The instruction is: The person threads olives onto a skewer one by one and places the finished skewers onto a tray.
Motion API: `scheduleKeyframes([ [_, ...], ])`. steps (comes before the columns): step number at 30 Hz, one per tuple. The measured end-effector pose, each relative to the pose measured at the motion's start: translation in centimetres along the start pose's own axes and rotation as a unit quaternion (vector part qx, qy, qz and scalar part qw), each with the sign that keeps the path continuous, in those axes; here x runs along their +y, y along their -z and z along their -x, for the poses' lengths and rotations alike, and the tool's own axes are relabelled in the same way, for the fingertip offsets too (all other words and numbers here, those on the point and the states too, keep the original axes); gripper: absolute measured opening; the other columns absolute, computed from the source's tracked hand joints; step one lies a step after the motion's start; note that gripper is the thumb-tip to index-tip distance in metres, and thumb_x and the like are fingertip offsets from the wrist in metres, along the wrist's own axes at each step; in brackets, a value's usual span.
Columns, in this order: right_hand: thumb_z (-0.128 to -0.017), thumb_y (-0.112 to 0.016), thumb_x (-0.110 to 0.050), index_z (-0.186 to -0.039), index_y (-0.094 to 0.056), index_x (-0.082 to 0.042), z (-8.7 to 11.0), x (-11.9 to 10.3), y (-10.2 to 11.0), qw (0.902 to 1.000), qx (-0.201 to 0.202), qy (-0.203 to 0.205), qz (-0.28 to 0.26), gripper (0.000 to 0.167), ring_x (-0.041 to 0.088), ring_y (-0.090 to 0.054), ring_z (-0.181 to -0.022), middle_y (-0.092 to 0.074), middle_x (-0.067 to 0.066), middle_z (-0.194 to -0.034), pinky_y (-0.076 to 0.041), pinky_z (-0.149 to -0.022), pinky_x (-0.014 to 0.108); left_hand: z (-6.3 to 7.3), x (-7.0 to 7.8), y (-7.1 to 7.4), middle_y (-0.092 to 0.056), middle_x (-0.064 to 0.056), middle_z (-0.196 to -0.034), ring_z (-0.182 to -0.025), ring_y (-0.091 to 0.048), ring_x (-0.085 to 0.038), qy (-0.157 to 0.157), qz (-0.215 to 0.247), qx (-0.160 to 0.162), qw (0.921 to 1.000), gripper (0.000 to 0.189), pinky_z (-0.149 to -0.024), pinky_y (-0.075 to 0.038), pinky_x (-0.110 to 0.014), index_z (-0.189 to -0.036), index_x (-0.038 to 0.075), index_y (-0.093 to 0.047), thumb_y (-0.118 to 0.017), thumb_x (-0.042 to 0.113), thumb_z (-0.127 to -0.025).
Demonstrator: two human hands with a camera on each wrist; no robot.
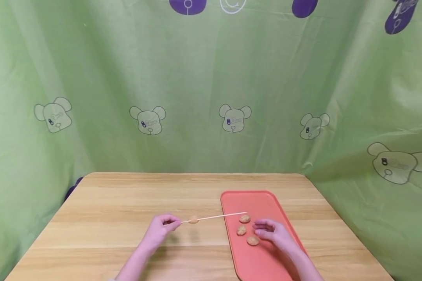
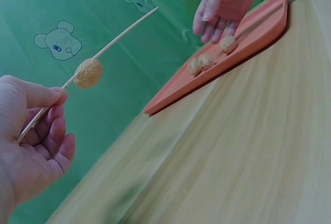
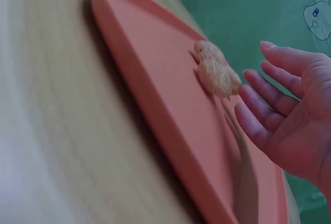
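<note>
Your left hand (image 1: 160, 229) is pinching a thin wooden skewer (image 1: 219, 216) between thumb and fingers, close to its left end. You are holding it above the desk (image 1: 126, 210) with the pointed tip aiming right, and in the head view that tip is overlapping the left part of a coral-red tray (image 1: 263, 203). One rounded, light brown ball (image 1: 194, 220) is sitting on the skewer just to the right of your fingertips, with wood showing on both sides of it.

Your right hand (image 1: 271, 232) is hovering over the tray, its fingers loosely bent, parted and gripping nothing. Just to the left of it, three similar lumps are lying on the tray: a far lump (image 1: 244, 219), a middle lump (image 1: 241, 230) slightly farther left, and a near lump (image 1: 253, 241).

The tray is resting on the right part of the desk, its long sides running from far to near. Behind the far edge, a green curtain (image 1: 190, 70) printed with outlined animal heads (image 1: 233, 121) is hanging, and it is also flanking the desk on the left and right.
</note>
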State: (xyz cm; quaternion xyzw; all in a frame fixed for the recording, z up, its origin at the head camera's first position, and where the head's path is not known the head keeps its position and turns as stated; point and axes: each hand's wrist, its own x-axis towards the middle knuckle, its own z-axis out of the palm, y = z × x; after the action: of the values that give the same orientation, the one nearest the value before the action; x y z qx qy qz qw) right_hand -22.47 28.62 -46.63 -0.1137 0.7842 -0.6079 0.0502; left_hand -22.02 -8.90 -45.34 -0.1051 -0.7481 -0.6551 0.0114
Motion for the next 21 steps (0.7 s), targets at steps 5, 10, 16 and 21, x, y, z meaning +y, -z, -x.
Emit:
scheduleKeyframes([
  [5,-0.086,-0.06,-0.001,-0.119,-0.039,0.025,0.7,0.8,0.5,0.9993,-0.038,-0.004,-0.004,0.048,0.011,-0.061,-0.095,-0.054,0.036,-0.112,-0.048,-0.078,0.021,0.2,-0.2,0.1,-0.062,-0.014,-0.083,-0.073,-0.053,-0.012,0.006,-0.003,-0.004,1.0,0.014,-0.069,-0.044,-0.026,-0.09,-0.008,-0.065,-0.064,0.003,-0.082],
  [10,-0.084,-0.064,-0.006,-0.114,-0.048,0.02,0.8,2.0,0.7,0.997,-0.063,0.043,0.014,0.043,0.009,-0.061,-0.09,-0.063,0.024,-0.104,-0.048,-0.075,0.02,0.4,-0.5,0.2,-0.063,-0.016,-0.085,-0.075,-0.053,-0.014,0.01,-0.004,-0.008,0.9999,0.014,-0.07,-0.044,-0.026,-0.09,-0.009,-0.064,-0.063,0.002,-0.082],
  [16,-0.08,-0.069,-0.009,-0.109,-0.058,0.012,0.8,2.2,0.0,0.9943,-0.036,0.048,0.088,0.037,0.009,-0.058,-0.083,-0.065,0.012,-0.098,-0.046,-0.071,0.021,0.2,-0.6,0.0,-0.063,-0.013,-0.084,-0.075,-0.053,-0.014,0.009,-0.008,-0.01,0.9999,0.014,-0.07,-0.044,-0.026,-0.09,-0.009,-0.064,-0.063,0.003,-0.082],
  [21,-0.08,-0.068,-0.005,-0.107,-0.06,0.012,0.9,1.7,-0.7,0.9911,-0.016,0.024,0.13,0.032,0.01,-0.055,-0.079,-0.063,0.016,-0.096,-0.045,-0.069,0.021,0.2,-0.6,-0.4,-0.062,-0.012,-0.083,-0.075,-0.053,-0.014,0.011,-0.006,-0.014,0.9998,0.013,-0.069,-0.044,-0.025,-0.09,-0.009,-0.064,-0.063,0.002,-0.082],
])
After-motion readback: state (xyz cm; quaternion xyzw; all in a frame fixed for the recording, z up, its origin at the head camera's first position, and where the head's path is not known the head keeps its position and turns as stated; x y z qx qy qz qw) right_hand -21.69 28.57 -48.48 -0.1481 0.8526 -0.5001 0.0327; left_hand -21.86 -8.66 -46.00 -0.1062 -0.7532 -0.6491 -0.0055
